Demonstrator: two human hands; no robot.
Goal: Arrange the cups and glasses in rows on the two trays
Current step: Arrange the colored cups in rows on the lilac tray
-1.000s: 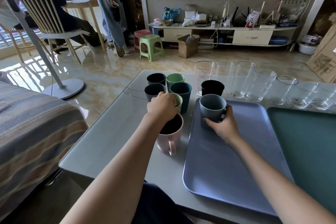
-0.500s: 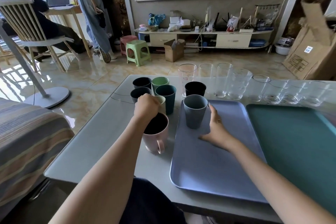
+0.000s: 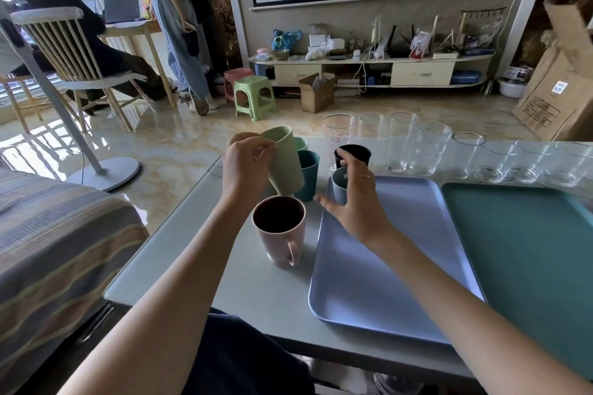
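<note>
I see the grey surface (image 3: pixel 205 269) carrying a teal tray (image 3: pixel 526 260), cut off at the right edge, beside a lavender tray (image 3: pixel 385 266). Clear glasses (image 3: pixel 430 151) in a row behind both trays. Pink mug (image 3: pixel 279 231) stands just left of the lavender tray. Left hand (image 3: pixel 244 167) grips a light green cup (image 3: pixel 285 160), lifted and tilted, above the teal cup (image 3: pixel 308 175). Right hand (image 3: pixel 356 199), fingers spread and relaxed, hovers over a grey ribbed cup (image 3: pixel 339 185) at the tray's far-left corner, mostly hiding it; contact unclear. Black cup (image 3: pixel 353 152) behind.
</note>
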